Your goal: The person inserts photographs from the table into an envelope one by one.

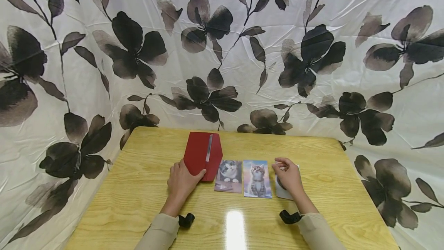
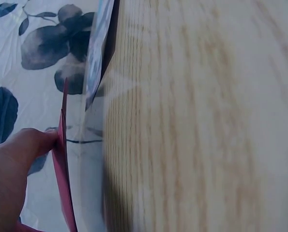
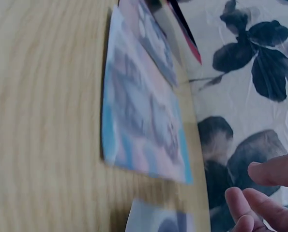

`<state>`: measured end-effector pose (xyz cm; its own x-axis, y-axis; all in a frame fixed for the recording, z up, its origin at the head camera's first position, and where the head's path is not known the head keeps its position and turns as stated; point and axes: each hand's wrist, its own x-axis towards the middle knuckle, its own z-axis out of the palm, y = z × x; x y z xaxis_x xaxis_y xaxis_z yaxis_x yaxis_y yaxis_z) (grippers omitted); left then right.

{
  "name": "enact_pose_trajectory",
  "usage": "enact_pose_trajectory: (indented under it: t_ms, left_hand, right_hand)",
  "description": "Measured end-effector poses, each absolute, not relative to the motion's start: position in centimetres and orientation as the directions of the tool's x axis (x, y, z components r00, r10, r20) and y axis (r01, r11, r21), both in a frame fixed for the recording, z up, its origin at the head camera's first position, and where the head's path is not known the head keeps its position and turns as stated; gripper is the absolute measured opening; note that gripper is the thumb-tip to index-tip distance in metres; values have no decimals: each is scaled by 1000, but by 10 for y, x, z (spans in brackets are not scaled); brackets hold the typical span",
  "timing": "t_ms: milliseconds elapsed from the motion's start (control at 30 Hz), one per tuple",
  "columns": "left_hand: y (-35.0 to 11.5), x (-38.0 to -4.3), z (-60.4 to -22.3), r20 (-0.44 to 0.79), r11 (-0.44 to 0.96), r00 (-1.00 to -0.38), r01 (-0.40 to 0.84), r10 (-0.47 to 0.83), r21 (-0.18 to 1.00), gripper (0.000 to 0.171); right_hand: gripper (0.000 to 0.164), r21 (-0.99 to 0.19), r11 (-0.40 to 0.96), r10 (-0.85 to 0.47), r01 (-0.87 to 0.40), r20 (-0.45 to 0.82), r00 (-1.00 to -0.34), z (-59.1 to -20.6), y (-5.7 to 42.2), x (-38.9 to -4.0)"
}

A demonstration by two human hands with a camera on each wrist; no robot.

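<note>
My left hand grips the near left corner of a red envelope, thumb on top. Its flap side faces up, and a pale silvery strip shows along it. In the left wrist view the thumb pinches the red envelope near its edge. To its right lie a card with a grey-and-white cat and a card with a tabby kitten. Over a third card hovers my right hand, fingers loosely bent and holding nothing. That hand hides most of the third card's picture.
The yellow wood-grain table has rounded far corners. Behind and beside it hangs a white cloth with dark flowers. A bright light reflection lies on the near tabletop. Black wrist cameras sit at both cuffs.
</note>
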<state>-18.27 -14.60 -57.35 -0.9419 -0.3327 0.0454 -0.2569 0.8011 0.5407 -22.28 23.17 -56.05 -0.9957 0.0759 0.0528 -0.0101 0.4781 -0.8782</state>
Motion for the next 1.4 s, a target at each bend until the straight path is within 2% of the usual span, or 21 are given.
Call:
enact_pose_trajectory:
  t_ms: [200, 567, 867, 1033, 1400]
  left_hand:
    - [-146, -183, -573, 47, 800, -942, -255, -333, 543, 103]
    - [-145, -182, -572, 76, 800, -942, -233, -327, 554, 102]
    - [-145, -183, -573, 63, 797, -942, -242, -330, 553, 102]
    - [-145, -183, -572, 66, 800, -942, -241, -329, 550, 103]
    - [-146, -183, -574, 70, 804, -944, -235, -324, 546, 102]
  right_hand:
    - [34, -838, 545, 112, 12, 59, -992, -560, 250, -210]
    - [45, -796, 587, 170, 151, -61, -984, -564, 278, -191]
    - [55, -692, 703, 182, 164, -48, -982, -570, 296, -180]
    - [64, -644, 741, 179, 189, -82, -981, -571, 299, -177]
    - [66, -544, 813, 171, 206, -114, -979, -571, 297, -175]
